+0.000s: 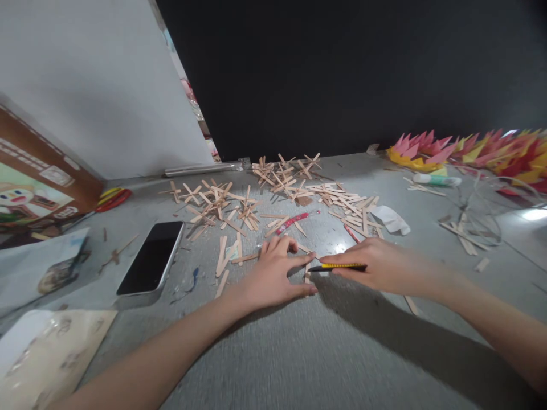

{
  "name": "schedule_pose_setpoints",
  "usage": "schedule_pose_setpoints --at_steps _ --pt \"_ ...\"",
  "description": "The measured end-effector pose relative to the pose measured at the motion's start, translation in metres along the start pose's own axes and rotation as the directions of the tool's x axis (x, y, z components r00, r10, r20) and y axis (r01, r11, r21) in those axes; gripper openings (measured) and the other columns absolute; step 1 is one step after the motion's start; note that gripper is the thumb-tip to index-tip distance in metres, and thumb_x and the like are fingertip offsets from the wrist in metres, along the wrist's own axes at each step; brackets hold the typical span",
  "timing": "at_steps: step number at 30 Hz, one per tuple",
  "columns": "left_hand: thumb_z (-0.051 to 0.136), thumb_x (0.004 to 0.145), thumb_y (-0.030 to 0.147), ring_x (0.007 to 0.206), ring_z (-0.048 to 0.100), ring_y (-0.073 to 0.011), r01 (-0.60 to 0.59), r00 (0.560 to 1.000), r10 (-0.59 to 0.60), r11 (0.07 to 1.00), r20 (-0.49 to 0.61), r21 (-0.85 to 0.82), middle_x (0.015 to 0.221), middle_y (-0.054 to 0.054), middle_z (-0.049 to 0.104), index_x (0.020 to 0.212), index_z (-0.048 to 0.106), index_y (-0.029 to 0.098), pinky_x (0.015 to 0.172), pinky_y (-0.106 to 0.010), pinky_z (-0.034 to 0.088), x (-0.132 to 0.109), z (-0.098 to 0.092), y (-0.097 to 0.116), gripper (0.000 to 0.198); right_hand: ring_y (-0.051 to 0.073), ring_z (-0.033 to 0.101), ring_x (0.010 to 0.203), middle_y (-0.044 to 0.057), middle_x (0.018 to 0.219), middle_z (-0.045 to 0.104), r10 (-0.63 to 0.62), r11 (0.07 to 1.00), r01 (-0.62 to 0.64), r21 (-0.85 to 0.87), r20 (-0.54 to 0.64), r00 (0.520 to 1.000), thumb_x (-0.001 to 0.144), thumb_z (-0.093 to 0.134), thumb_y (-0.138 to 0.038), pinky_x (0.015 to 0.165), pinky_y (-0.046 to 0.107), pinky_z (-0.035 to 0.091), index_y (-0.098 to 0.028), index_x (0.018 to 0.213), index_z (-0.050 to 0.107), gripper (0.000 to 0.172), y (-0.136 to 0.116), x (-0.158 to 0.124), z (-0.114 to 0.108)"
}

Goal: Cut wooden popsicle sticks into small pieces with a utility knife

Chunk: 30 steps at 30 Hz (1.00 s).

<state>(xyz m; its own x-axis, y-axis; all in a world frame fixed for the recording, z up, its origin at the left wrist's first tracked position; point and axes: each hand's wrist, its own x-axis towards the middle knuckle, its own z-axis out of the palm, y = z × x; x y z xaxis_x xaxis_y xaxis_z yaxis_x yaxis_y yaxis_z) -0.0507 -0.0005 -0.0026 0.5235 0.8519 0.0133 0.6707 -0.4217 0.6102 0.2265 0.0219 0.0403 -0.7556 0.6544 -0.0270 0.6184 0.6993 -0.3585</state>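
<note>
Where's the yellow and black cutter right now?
In the head view, the cutter is just right of centre in the right hand's grip, its tip by a wooden stick.

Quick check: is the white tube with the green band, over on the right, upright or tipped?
Tipped: the tube lies on its side, its length along the gray surface.

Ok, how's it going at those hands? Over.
Right hand holding cutter. Left hand spread around wooden stick, near cutter's tip. Loose sticks nearby, apparently not blocking.

Gray tabletop (239,364), scattered wooden sticks (342,200), phone (151,259), white paper scrap (390,220)
</note>
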Motion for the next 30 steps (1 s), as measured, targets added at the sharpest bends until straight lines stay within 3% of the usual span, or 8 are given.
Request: schedule_pose_setpoints --at_steps 6,14,20,24,30 --pt "0.081 0.081 0.062 0.129 0.048 -0.0345 -0.012 1.0 0.012 1.0 -0.008 0.001 0.129 -0.007 0.055 0.139 0.069 0.046 0.114 -0.057 0.038 -0.0003 -0.0005 0.0009 0.062 0.016 0.076 0.071 -0.001 0.096 0.085 -0.003 1.0 0.003 0.006 -0.028 1.0 0.104 0.063 -0.031 0.06 0.025 0.049 -0.041 0.135 0.074 0.035 0.0012 -0.0007 0.0007" --pt "0.08 0.081 0.064 0.129 0.046 -0.0351 0.0 1.0 0.0 1.0 0.001 0.004 0.131 -0.007 0.054 0.141 0.067 0.046 0.113 -0.056 0.039 -0.001 0.0006 -0.0005 0.065 0.015 0.069 0.059 0.0 0.08 0.082 -0.002 1.0 0.004 0.022 -0.098 0.995 0.102 0.062 -0.032 0.057 0.024 0.046 -0.04 0.127 0.079 0.031 -0.0008 -0.0015 0.0029" --pt "0.083 0.079 0.062 0.13 0.046 -0.0349 -0.003 1.0 0.003 1.0 -0.013 -0.005 0.132 -0.007 0.054 0.14 0.068 0.047 0.115 -0.058 0.037 -0.0007 0.0007 -0.0004 0.064 0.018 0.067 0.055 -0.001 0.064 0.073 0.029 0.985 -0.042 -0.168 -0.079 0.996 0.102 0.063 -0.033 0.05 0.024 0.036 -0.04 0.138 0.071 0.038 -0.0042 -0.0016 0.0044" --pt "0.081 0.08 0.064 0.13 0.046 -0.0352 -0.001 1.0 0.001 1.0 -0.008 -0.002 0.132 -0.007 0.053 0.139 0.068 0.047 0.115 -0.057 0.037 -0.0003 0.001 -0.0008 0.063 0.02 0.07 0.059 0.0 0.071 0.076 0.007 0.975 -0.012 -0.22 -0.022 1.0 0.104 0.06 -0.033 0.051 0.026 0.036 -0.04 0.136 0.071 0.034 -0.0046 -0.0014 0.0039" --pt "0.08 0.08 0.064 0.13 0.046 -0.0354 -0.01 1.0 0.01 1.0 -0.012 -0.009 0.131 -0.008 0.054 0.139 0.07 0.045 0.114 -0.058 0.038 -0.0003 0.0018 -0.0022 0.062 0.018 0.072 0.066 0.0 0.083 0.081 -0.029 0.993 0.025 -0.115 -0.034 0.999 0.105 0.059 -0.031 0.057 0.026 0.044 -0.04 0.131 0.076 0.031 0.0005 -0.002 0.0054"
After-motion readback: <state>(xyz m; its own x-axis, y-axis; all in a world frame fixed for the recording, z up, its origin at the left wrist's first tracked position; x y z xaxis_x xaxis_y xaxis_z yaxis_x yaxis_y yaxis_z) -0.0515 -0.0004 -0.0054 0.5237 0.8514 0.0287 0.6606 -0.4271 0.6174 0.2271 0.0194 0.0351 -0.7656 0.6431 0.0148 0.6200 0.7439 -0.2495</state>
